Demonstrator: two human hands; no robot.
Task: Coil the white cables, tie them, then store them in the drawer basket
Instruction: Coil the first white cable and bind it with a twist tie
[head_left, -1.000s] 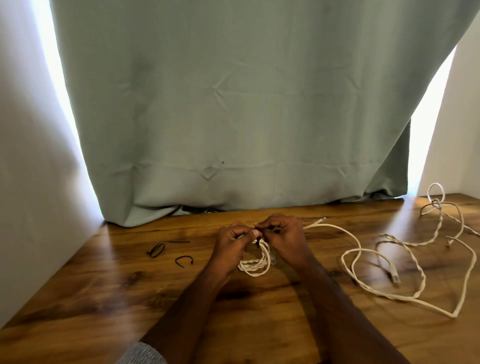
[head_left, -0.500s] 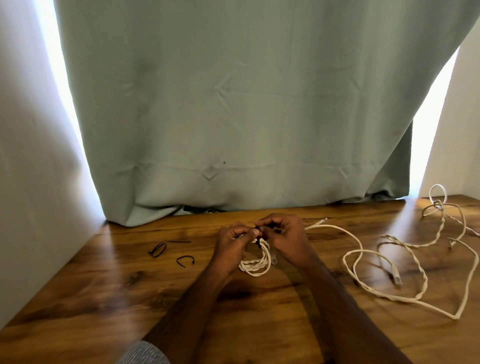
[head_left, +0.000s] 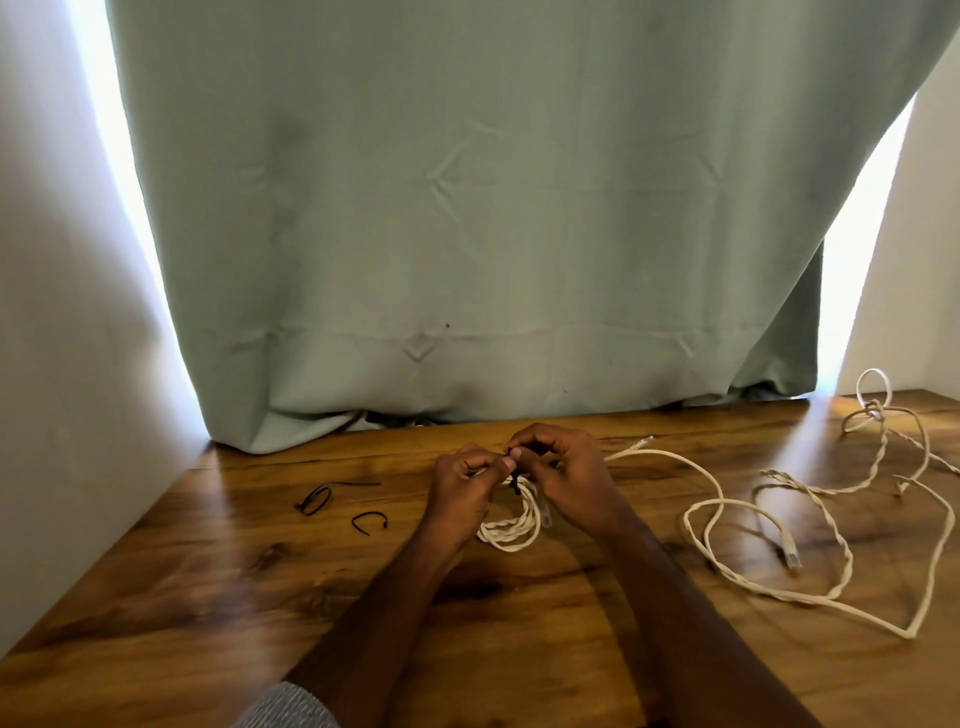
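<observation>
Two hands are being kept on one coiled cable lifted just above the surface: the left hand and right hand are pinching a black tie. If either grip is being loosened, the coil risks being sprung open.

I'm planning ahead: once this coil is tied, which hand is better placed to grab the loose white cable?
Probably the right hand: the loose white cable sprawls on its side; the left hand would cross over.
</observation>
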